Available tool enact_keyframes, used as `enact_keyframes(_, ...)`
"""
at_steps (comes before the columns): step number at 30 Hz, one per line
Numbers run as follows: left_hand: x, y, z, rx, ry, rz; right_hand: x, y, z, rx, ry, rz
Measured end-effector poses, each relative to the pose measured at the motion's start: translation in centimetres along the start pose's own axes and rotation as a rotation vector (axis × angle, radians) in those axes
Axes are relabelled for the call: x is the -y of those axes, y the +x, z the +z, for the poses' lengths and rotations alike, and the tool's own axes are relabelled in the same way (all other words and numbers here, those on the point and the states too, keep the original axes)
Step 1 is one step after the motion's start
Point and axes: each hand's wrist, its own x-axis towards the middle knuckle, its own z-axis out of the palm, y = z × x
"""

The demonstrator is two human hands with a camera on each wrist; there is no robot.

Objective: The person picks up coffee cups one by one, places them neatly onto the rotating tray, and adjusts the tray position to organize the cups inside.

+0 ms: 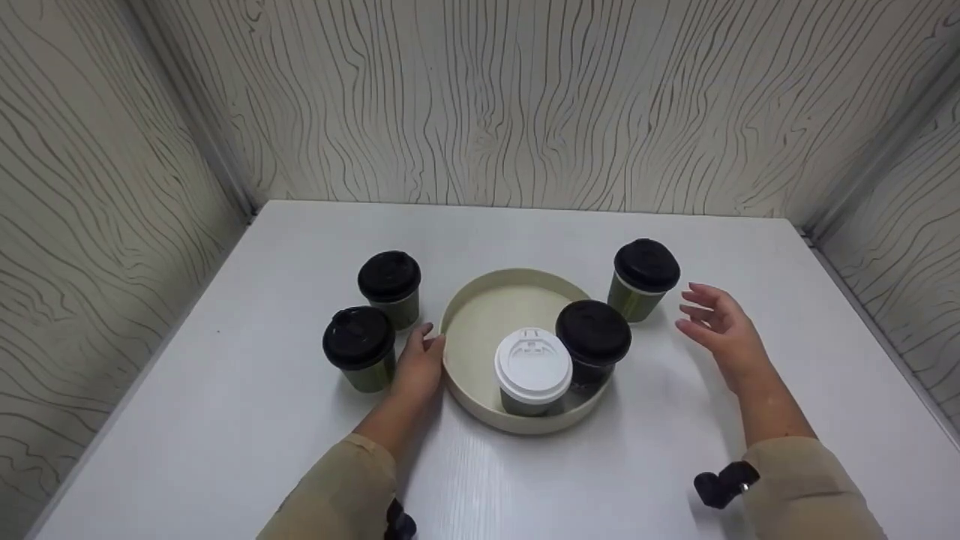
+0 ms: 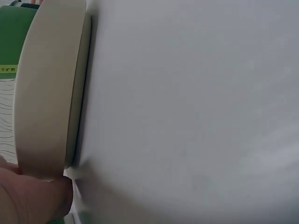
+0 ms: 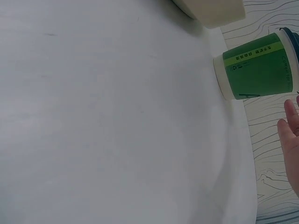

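A round cream tray (image 1: 484,315) holds a white-lidded cup (image 1: 533,367) and a black-lidded cup (image 1: 593,334), both upright near its front right. My left hand (image 1: 417,371) touches the tray's left side; in the left wrist view the fingers (image 2: 37,198) rest against the tray wall (image 2: 46,93). Behind the tray's right edge stands a green cup with a black lid (image 1: 643,281). Just right of that cup, apart from it, my right hand (image 1: 724,330) has loosely bent fingers and holds nothing. The right wrist view shows this hand (image 3: 292,144) below the green cup (image 3: 259,67).
Two more black-lidded cups stand left of the tray, one farther back (image 1: 390,289) and one nearer (image 1: 361,347), close beside my left hand. The white table (image 1: 285,247) meets patterned panels (image 1: 487,105) at the back and sides.
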Motion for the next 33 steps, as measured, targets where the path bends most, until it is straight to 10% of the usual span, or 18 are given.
enact_keyframes(16,-0.2,2.1,0.5,-0.132,0.048,0.012,0.1,0.9,0.1,-0.039,-0.057,0.098)
enact_keyframes(33,-0.7,2.0,0.5,-0.143,0.062,-0.011,0.4,3.6,1.9,-0.096,-0.081,0.182)
